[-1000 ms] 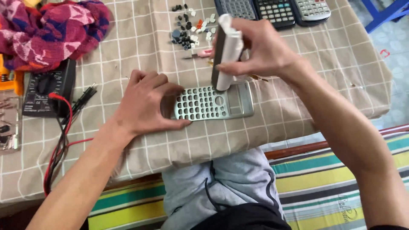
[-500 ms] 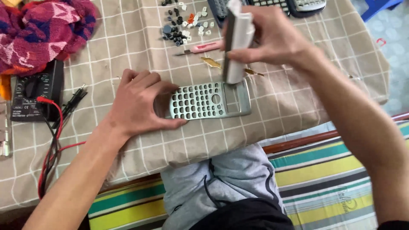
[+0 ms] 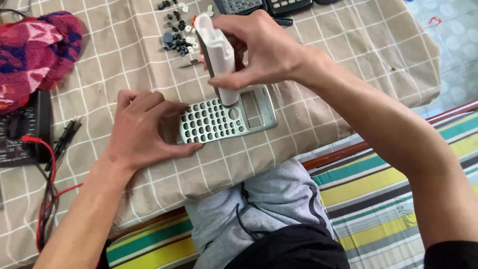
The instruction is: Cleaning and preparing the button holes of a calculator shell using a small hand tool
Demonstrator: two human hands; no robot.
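Head view shows us two bare hands at work over a silver-grey calculator front panel [image 3: 226, 118] that lies flat on the surface [image 3: 348, 60], which is covered by a beige cloth with a white grid. We see the panel as a thin rectangular shell: rows of small oval key holes fill most of it, a round opening sits near the middle, and a rectangular display window takes up its right end. It lies near the front edge of the surface, slightly tilted.

Our left hand [image 3: 142, 132] rests palm down on the left end of the panel, fingers spread and loosely flat, pressing it to the cloth rather than closing around it. Our right hand [image 3: 259, 50] is closed around a white, slim, upright tool [image 3: 219, 55] with a rounded top; its lower end touches the panel just beside the round opening.

Behind the hands we see a scatter of small dark and white buttons [image 3: 177, 35] on the cloth, and further back the edges of more calculators [image 3: 264, 5]. At the far left lies a pink and purple fabric bundle [image 3: 37, 50], and below it a black meter [image 3: 22, 132] with red and black leads [image 3: 50, 189] trailing toward the front edge. Below the surface we see grey clothing and a striped mat [image 3: 378, 184].
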